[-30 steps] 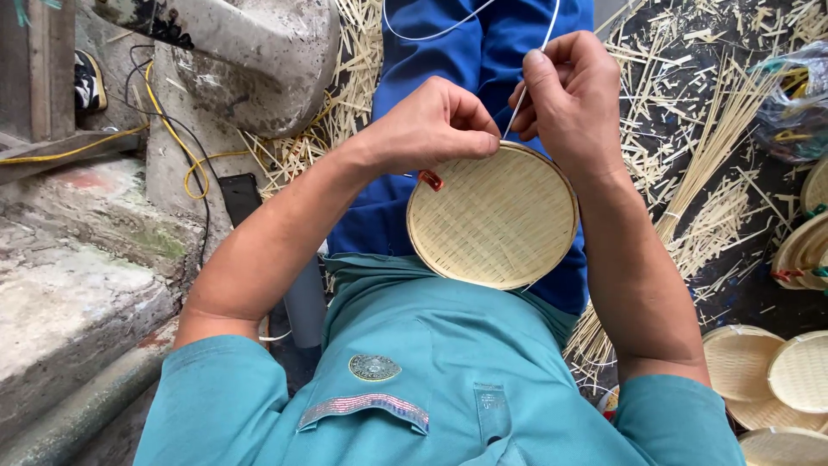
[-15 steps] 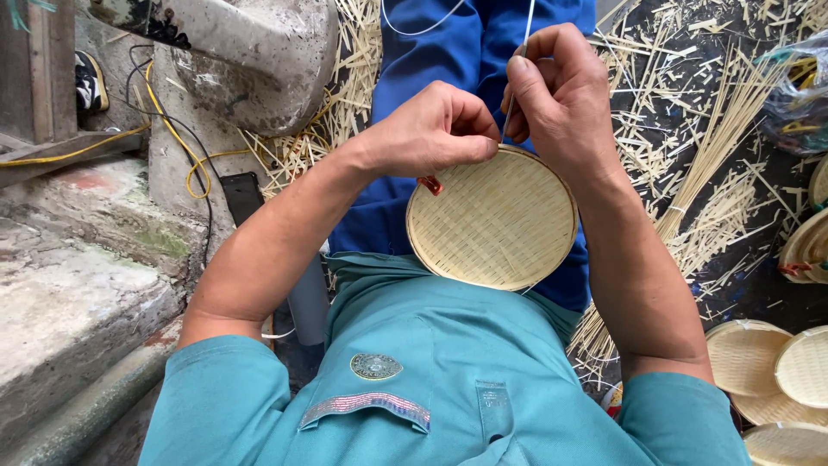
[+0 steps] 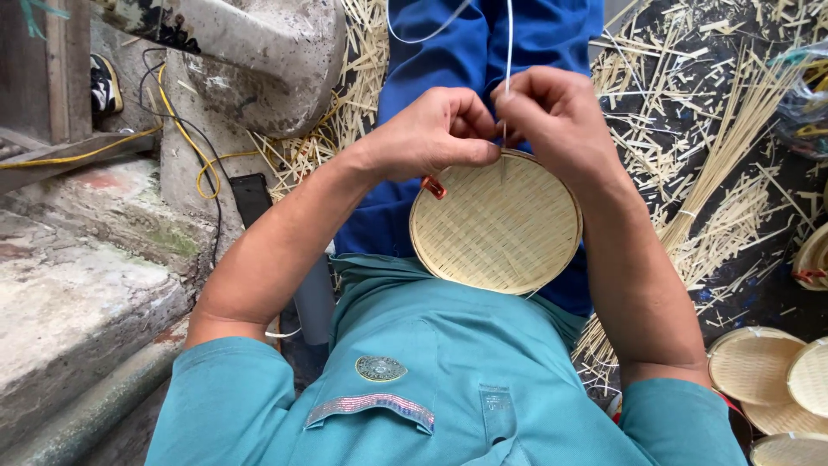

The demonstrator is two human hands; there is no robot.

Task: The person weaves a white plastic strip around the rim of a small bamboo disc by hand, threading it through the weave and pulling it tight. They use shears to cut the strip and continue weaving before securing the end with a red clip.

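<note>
A small round woven bamboo tray (image 3: 496,226) rests on my lap over blue trousers. My left hand (image 3: 431,134) grips its far rim with closed fingers, just above a small red piece (image 3: 434,186) at the tray's left edge. My right hand (image 3: 556,121) pinches a thin white strip (image 3: 509,43) that rises from the rim and runs up out of view. Both hands touch at the tray's far edge.
Loose bamboo slivers (image 3: 724,147) cover the dark floor to the right. Finished woven trays (image 3: 763,367) are stacked at the lower right. A concrete block (image 3: 267,60), yellow and black cables (image 3: 203,160), a dark phone-like slab (image 3: 253,197) and a concrete step (image 3: 78,276) lie left.
My right hand has drawn in toward my left hand at the tray's far rim, pulling the white strip more upright. The tray stays in place.
</note>
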